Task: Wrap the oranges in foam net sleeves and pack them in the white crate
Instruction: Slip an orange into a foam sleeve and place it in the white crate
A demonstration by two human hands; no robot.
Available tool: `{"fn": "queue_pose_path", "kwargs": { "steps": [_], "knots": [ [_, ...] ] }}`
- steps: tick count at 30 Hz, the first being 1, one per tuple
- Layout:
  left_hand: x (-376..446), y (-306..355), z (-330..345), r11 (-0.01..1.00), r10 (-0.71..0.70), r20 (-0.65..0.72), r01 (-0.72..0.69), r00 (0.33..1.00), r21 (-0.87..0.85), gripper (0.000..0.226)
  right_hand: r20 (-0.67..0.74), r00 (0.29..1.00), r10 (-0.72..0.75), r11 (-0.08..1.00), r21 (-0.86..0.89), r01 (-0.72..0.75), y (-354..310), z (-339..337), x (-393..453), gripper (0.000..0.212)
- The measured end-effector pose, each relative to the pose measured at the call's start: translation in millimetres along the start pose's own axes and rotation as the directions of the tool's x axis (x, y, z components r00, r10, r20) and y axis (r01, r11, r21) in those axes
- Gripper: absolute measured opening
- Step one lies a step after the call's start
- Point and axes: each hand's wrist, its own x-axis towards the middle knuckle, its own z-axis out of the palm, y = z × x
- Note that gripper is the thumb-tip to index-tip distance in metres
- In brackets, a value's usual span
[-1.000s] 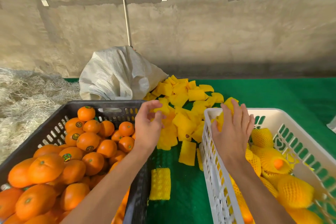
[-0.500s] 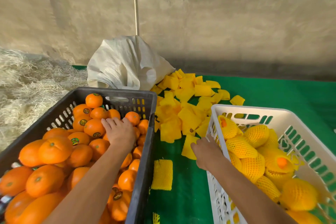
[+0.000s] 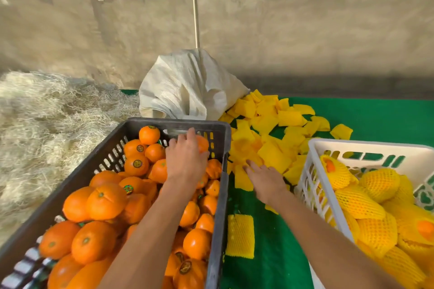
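Green mat (image 3: 375, 115): right hand (image 3: 265, 178) moved onto sleeves (image 3: 272, 155); left hand (image 3: 185, 159) reached farther.

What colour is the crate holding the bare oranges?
Dark grey, nearly black: the crate with slotted walls, seen in the head view.

One head-worn wide-angle view looks forward and down, close over the black crate (image 3: 218, 171) and white crate (image 3: 314, 148), toward the wall (image 3: 281, 30)
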Motion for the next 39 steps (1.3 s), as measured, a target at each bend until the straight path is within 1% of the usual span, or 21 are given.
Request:
{"fn": "queue_pose_path", "kwargs": {
  "steps": [2, 5, 7, 9, 13, 14, 16, 18, 20, 21, 22, 23, 24, 25, 26, 27, 32, 35, 36, 37, 39],
  "knots": [
    [-3.9, 16.8, 0.0, 0.983, 0.090, -0.104, -0.105, 0.990, -0.150, 0.069, -0.025, 0.999, 0.036, 0.999, -0.028, -0.036, -4.6, 2.2, 10.7, 0.086],
    [-14.2, 35.1, 4.5, 0.947, 0.228, -0.210, -0.266, 0.951, -0.179, 0.062, 0.023, 0.999, 0.042, 0.995, -0.093, -0.039, -15.8, 8.7, 20.5, 0.075],
    [-18.8, 41.5, 7.4, 0.921, 0.258, -0.248, -0.315, 0.934, -0.230, 0.061, 0.010, 0.999, 0.051, 0.989, -0.142, -0.049, -21.7, 15.1, 22.2, 0.073],
    [-21.8, 45.2, 10.2, 0.896, 0.265, -0.256, -0.336, 0.930, -0.291, 0.063, -0.059, 0.996, 0.070, 0.989, -0.124, -0.077, -25.2, 18.9, 20.0, 0.064],
    [-30.8, 52.3, 15.6, 0.805, 0.204, -0.145, -0.250, 0.968, -0.538, 0.071, -0.106, 0.983, 0.147, 0.988, -0.025, -0.150, -22.5, 13.9, 9.4, 0.034],
    [-32.2, 53.5, 16.6, 0.785, 0.195, -0.122, -0.229, 0.973, -0.575, 0.074, -0.116, 0.975, 0.191, 0.982, 0.040, -0.187, -19.3, 7.6, 5.5, 0.030],
    [-35.6, 56.3, 17.1, 0.783, 0.197, -0.105, -0.221, 0.975, -0.582, 0.082, -0.148, 0.940, 0.309, 0.929, 0.260, -0.264, -9.4, -8.3, -5.2, 0.030],
    [-39.3, 59.9, 16.4, 0.787, 0.195, -0.114, -0.224, 0.974, -0.574, 0.085, -0.160, 0.888, 0.432, 0.783, 0.555, -0.281, 1.7, -25.9, -20.6, 0.031],
    [-43.7, 65.9, 16.2, 0.762, 0.135, -0.101, -0.168, 0.986, -0.625, 0.083, -0.127, 0.836, 0.533, 0.554, 0.800, -0.232, 10.9, -43.7, -42.1, 0.034],
    [-45.4, 70.0, 16.6, 0.733, 0.097, -0.073, -0.120, 0.993, -0.669, 0.078, -0.115, 0.810, 0.574, 0.436, 0.881, -0.184, 14.3, -51.5, -53.7, 0.036],
    [-46.8, 74.6, 17.8, 0.681, 0.060, -0.018, -0.054, 0.998, -0.730, 0.070, -0.113, 0.789, 0.604, 0.328, 0.937, -0.116, 17.4, -57.3, -65.3, 0.037],
    [-48.3, 79.7, 19.7, 0.594, 0.031, 0.062, 0.031, 0.998, -0.804, 0.059, -0.113, 0.773, 0.624, 0.226, 0.973, -0.040, 20.4, -61.8, -76.7, 0.039],
    [-50.9, 84.5, 21.8, 0.479, 0.014, 0.163, 0.137, 0.987, -0.867, 0.048, -0.109, 0.768, 0.631, 0.129, 0.991, 0.035, 22.5, -65.6, -87.5, 0.041],
    [-54.3, 88.4, 24.8, 0.371, 0.009, 0.256, 0.235, 0.967, -0.899, 0.044, -0.102, 0.777, 0.621, 0.042, 0.994, 0.097, 23.3, -68.2, -97.1, 0.043],
    [-57.5, 91.0, 29.2, 0.304, 0.010, 0.316, 0.299, 0.949, -0.905, 0.046, -0.100, 0.795, 0.598, -0.017, 0.990, 0.137, 23.6, -69.4, -105.7, 0.045],
    [-60.6, 92.0, 35.0, 0.289, 0.009, 0.349, 0.331, 0.937, -0.898, 0.049, -0.108, 0.812, 0.573, -0.044, 0.986, 0.162, 23.0, -68.8, -113.3, 0.046],
    [-58.5, 89.5, 43.9, 0.281, 0.033, 0.389, 0.364, 0.921, -0.888, 0.053, -0.216, 0.837, 0.502, -0.025, 0.964, 0.263, 20.3, -67.9, -126.3, 0.038],
    [-56.1, 87.9, 43.8, 0.244, 0.035, 0.442, 0.422, 0.896, -0.873, 0.049, -0.218, 0.855, 0.471, -0.130, 0.941, 0.311, 23.1, -65.9, -122.7, 0.033],
    [-55.7, 88.1, 44.0, 0.233, 0.036, 0.463, 0.443, 0.886, -0.866, 0.046, -0.221, 0.863, 0.455, -0.139, 0.939, 0.314, 24.2, -64.0, -122.5, 0.031],
    [-55.2, 88.7, 44.4, 0.236, 0.039, 0.479, 0.457, 0.877, -0.857, 0.044, -0.223, 0.869, 0.443, -0.120, 0.945, 0.304, 24.6, -62.2, -122.6, 0.028],
    [-55.5, 90.0, 43.1, 0.313, 0.042, 0.498, 0.462, 0.866, -0.830, 0.042, -0.221, 0.864, 0.453, 0.005, 0.970, 0.245, 23.5, -57.2, -122.7, 0.020]
  ]
}}
